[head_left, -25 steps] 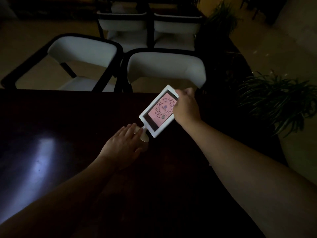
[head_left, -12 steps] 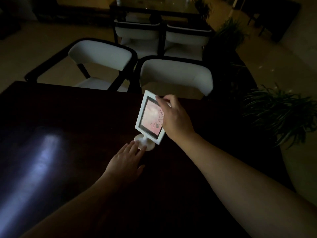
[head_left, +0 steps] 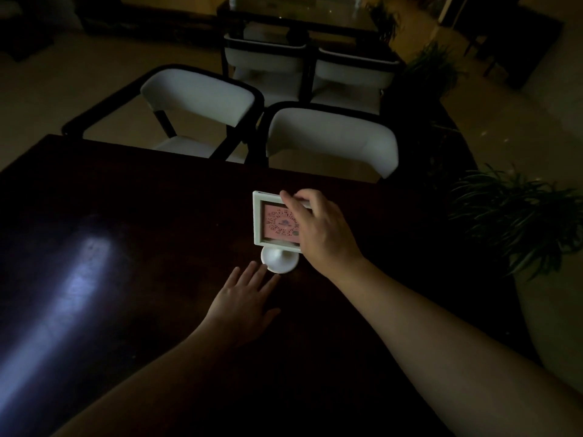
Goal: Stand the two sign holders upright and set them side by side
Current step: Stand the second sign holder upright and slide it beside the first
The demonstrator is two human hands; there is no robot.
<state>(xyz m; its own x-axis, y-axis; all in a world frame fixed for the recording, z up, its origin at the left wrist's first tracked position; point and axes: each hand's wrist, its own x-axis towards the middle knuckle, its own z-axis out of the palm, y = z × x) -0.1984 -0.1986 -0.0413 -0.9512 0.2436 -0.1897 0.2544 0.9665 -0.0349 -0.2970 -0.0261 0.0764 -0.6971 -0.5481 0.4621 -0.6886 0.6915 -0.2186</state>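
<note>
A white sign holder [head_left: 268,222] with a pink card in its frame stands upright on its round base [head_left: 279,260] near the middle of the dark table [head_left: 142,231]. My right hand [head_left: 318,228] grips the frame's top right edge, fingers curled over it. My left hand [head_left: 244,301] lies flat on the table with fingers spread, its fingertips touching the front of the base. I see only this one sign holder; the room is very dim.
Two white chairs with dark frames [head_left: 331,137] [head_left: 202,99] stand at the table's far edge, more behind them. A potted plant [head_left: 517,216] sits just off the table's right side. A light patch [head_left: 72,279] reflects on the table's left.
The sign holder has gone from tilted to upright and turned its pink face toward me. My right hand stayed on the frame; my left hand slid back to the front of the base.
</note>
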